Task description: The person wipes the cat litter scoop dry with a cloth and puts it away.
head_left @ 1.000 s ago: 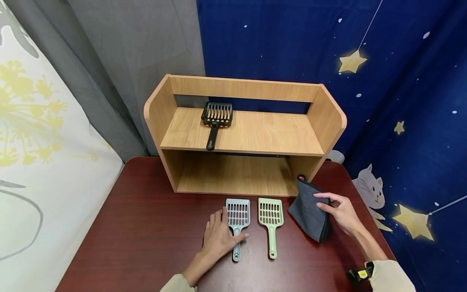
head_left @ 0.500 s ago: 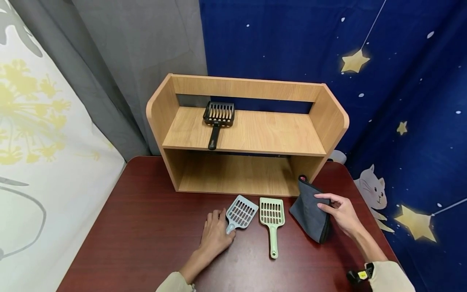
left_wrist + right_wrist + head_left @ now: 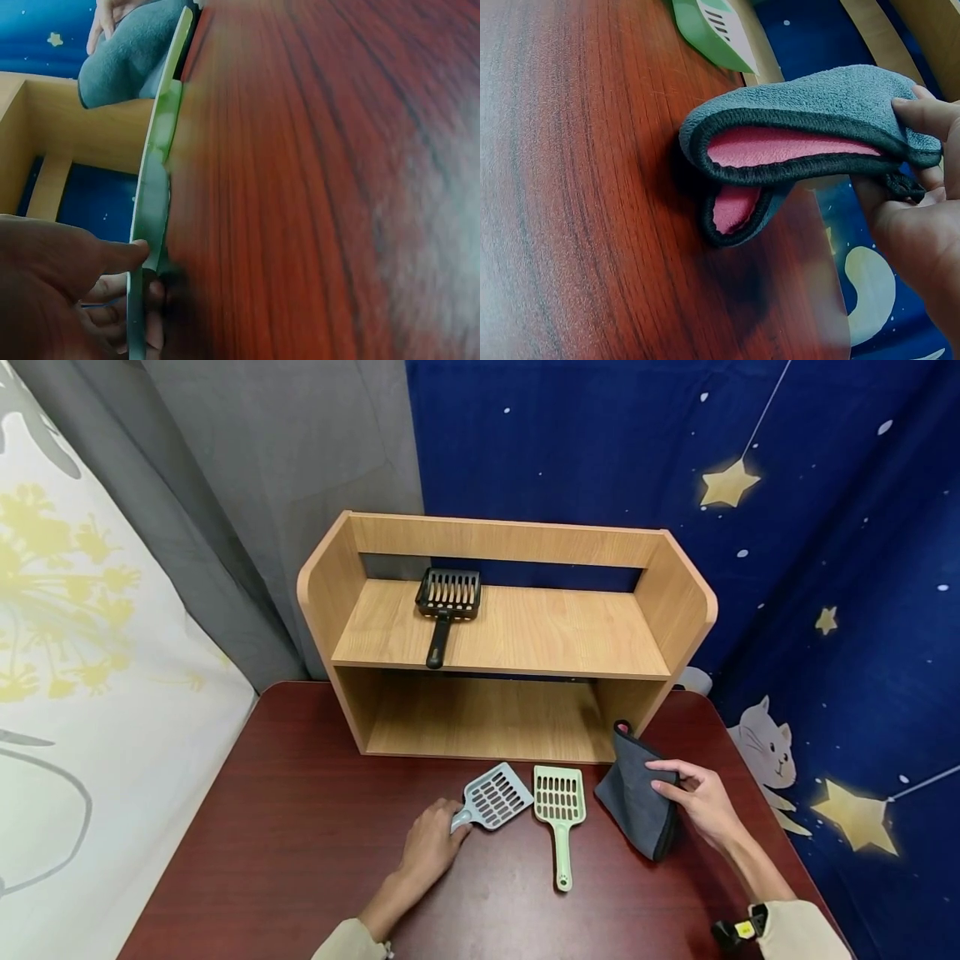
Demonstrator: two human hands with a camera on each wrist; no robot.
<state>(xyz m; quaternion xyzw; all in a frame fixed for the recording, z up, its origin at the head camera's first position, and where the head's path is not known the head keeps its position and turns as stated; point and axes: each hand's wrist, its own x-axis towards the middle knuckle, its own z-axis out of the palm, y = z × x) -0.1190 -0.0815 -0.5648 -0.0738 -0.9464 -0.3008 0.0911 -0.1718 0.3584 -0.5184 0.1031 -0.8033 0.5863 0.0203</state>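
My left hand (image 3: pixel 454 823) grips the handle of a grey slotted scoop (image 3: pixel 495 795), whose head points to the far right over the red-brown table (image 3: pixel 300 843). In the left wrist view my thumb (image 3: pixel 120 255) presses the scoop's edge (image 3: pixel 136 307). A green scoop (image 3: pixel 558 802) lies flat just to its right, apart from both hands. My right hand (image 3: pixel 662 775) pinches the edge of a folded grey cloth (image 3: pixel 633 793) with a pink inner side (image 3: pixel 795 146), standing on the table. A black scoop (image 3: pixel 447 593) lies on the upper shelf.
A two-level wooden shelf unit (image 3: pixel 510 635) stands at the back of the table, its lower level open towards me. Curtains hang behind and at both sides. The table's right edge (image 3: pixel 757 793) runs close to the cloth.
My left hand slid back along the grey scoop's handle and closed round it. The scoop swung so that its head now points to the far right. My right hand stayed on the cloth.
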